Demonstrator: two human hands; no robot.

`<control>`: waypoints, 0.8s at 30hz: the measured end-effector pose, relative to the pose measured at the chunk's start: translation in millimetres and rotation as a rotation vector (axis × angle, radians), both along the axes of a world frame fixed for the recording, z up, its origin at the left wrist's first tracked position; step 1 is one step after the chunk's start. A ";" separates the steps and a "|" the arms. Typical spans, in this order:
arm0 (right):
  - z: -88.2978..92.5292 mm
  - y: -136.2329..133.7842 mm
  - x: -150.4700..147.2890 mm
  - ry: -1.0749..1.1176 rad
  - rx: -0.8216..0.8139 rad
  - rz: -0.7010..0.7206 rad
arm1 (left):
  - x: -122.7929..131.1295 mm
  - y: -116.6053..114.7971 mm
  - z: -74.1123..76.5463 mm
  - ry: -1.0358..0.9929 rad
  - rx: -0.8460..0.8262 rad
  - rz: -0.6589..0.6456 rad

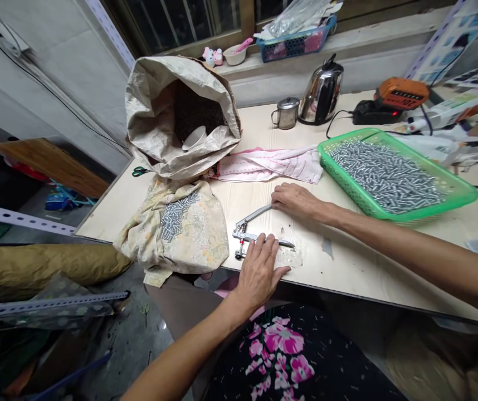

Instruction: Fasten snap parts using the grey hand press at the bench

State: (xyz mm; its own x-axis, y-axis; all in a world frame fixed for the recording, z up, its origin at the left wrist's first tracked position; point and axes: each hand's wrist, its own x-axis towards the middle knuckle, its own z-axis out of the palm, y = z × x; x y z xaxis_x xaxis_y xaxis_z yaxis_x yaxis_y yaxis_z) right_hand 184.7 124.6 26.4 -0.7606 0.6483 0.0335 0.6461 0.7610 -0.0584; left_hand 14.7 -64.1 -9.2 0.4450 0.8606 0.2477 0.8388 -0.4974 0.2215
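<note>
A metal lever tool [256,214] with two long arms, a spring and a small red part lies on the wooden table near its front edge. My right hand [295,200] has its fingers curled round the end of the raised upper arm. Over the lower arm, my left hand [261,271] rests with its fingers stretched out, hiding part of the tool. To the left, a pile of small grey metal pins [176,217] sits on a patterned cloth [203,239]. A clear plastic scrap [291,257] lies beside my left hand.
A green basket [366,210] full of similar metal pieces stands to the right. An open sack [147,128] holds dark contents and a white cup [195,138]. Behind are a pink-white towel [272,165], metal mug [286,114], kettle [322,92] and charging battery [401,93]. Scissors [141,171] lie left.
</note>
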 end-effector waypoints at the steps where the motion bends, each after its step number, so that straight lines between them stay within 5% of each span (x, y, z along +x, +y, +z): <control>1: 4.3 0.2 -6.9 -0.013 0.010 -0.019 | -0.5 1.9 -0.4 -0.011 -0.001 -0.001; 4: 19.8 -16.3 -33.4 0.000 0.030 0.068 | -0.5 5.5 -0.9 -0.045 -0.006 0.001; 7: 26.1 -47.8 -61.7 0.041 -0.018 0.404 | 1.0 -0.7 0.2 -0.088 -0.001 0.018; 13: 2.5 -71.0 -92.9 0.034 -0.018 0.616 | -31.7 -25.1 19.7 -0.152 0.150 -0.146; 16: -4.2 -69.3 -98.3 0.063 0.022 0.646 | -84.7 -15.0 38.2 -0.072 0.319 0.163; 20: -2.3 -72.8 -96.7 0.060 0.077 0.649 | -158.5 28.7 54.6 0.116 0.193 0.676; 24: -7.8 -72.3 -94.4 0.089 0.145 0.714 | -189.2 71.9 54.3 0.309 -0.012 0.692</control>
